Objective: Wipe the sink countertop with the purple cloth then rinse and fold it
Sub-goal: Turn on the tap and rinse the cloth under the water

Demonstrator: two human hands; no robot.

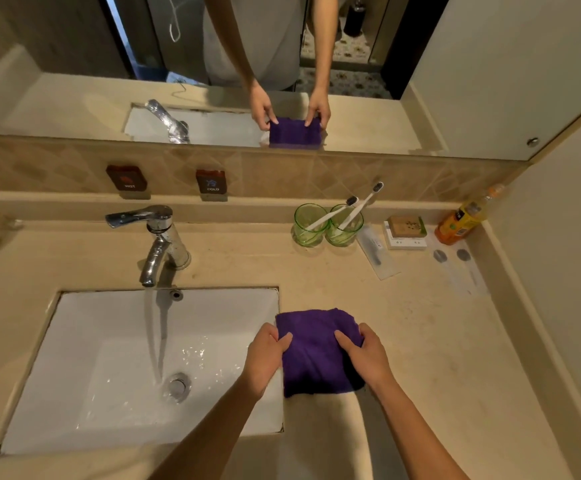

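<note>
Left grip [267, 353], right grip [365, 355] pinched

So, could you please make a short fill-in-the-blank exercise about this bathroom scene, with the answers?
1. Both hands, left hand and right hand, hold the purple cloth on the ____.
2. Water runs from the faucet into the ____.
3. Each green glass holds one ____.
4. The orange bottle lies in the countertop's far ____ corner.

Answers: countertop; sink; toothbrush; right

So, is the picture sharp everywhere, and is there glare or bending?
Head view: wide-angle bending curves the countertop edges; glare glints on the wet sink and tap; the corners look soft; the cloth is dark, with little texture visible.
</note>
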